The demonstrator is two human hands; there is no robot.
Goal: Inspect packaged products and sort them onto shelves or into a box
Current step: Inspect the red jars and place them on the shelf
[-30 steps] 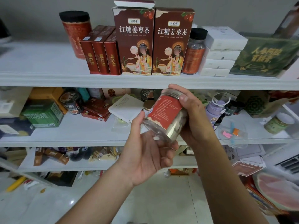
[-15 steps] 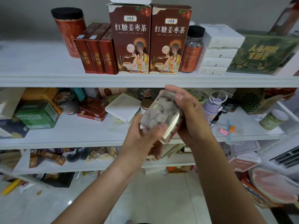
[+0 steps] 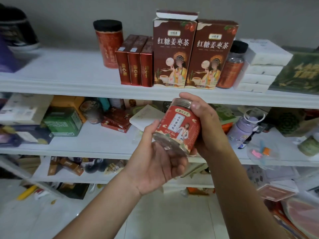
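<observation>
Head, jar [image 3: 179,126] between left hand [image 3: 155,168], right hand [image 3: 208,128]

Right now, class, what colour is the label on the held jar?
The jar label is red; head view shows it.

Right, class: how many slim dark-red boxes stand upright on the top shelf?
3. Side by side on the top shelf, between the red canister and a tall tea box: left box, middle box, right box. Others may hide behind.

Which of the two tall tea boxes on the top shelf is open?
The left tea box, next to the three small red boxes: its top flap stands up. The right tea box is closed on top.
</observation>
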